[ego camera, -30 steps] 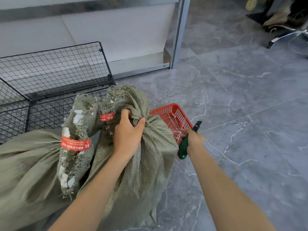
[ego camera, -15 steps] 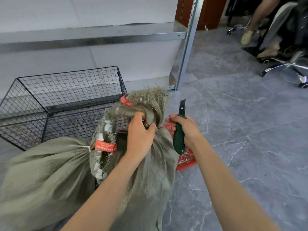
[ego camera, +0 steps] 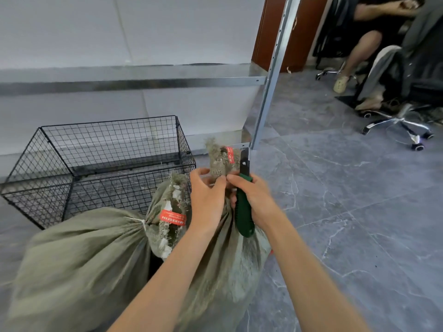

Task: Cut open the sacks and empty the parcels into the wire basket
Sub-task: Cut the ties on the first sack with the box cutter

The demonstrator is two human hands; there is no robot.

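Two olive woven sacks stand on the floor in front of me. My left hand (ego camera: 208, 200) grips the gathered neck of the nearer sack (ego camera: 225, 267), whose frayed top with a red seal tag (ego camera: 229, 155) sticks up above my fingers. My right hand (ego camera: 254, 200) holds a green-handled utility knife (ego camera: 243, 207) upright, with its blade right beside the sack's neck. The second sack (ego camera: 76, 259) lies to the left, tied shut with a red tag (ego camera: 173, 218). The black wire basket (ego camera: 60, 149) stands behind the sacks with no parcels visible in it.
A metal shelf rack (ego camera: 271, 75) runs along the white wall behind the basket. A seated person's leg (ego camera: 357, 56) and office chairs on castors (ego camera: 402, 123) are at the far right. Grey marbled floor tiles (ego camera: 359, 224) stretch to the right.
My right hand brought the knife from the red basket up against the sack's neck. My left hand lifted the neck higher. The view tilted up, and the red basket is hidden.
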